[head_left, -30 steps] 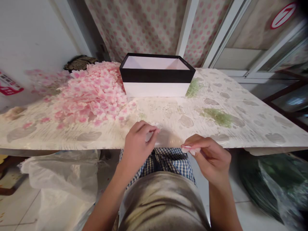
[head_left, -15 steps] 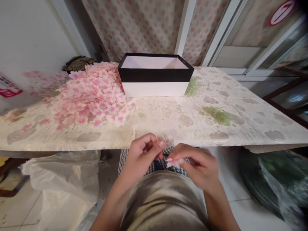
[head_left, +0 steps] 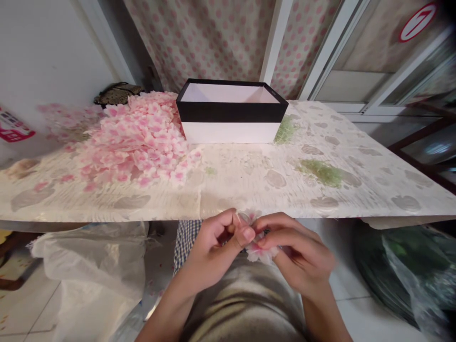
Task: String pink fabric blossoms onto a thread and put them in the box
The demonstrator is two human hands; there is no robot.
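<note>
Both hands meet over my lap, just in front of the table edge. My left hand (head_left: 223, 242) is pinched on a thin pale stem, thumb against the fingertips. My right hand (head_left: 297, 249) grips pink-and-white petals (head_left: 261, 251), which show below and above its fingertips. The two hands' fingertips almost touch; what lies between them is partly hidden. On the table's left side is a large heap of pink petals (head_left: 138, 137). Several thin green stems (head_left: 322, 172) lie on the right side of the cloth.
A black-and-white open box (head_left: 231, 114) stands at the back of the patterned tablecloth (head_left: 228, 190), with more green stems (head_left: 285, 129) beside it. A dark patterned bag (head_left: 117, 94) sits back left. White plastic bags (head_left: 96, 280) hang below left; a dark green bundle (head_left: 402, 266) is below right.
My hands have come closer together and slightly lower. More of the petals now shows at my right fingertips, some of it above them. The camera view has shifted a little.
</note>
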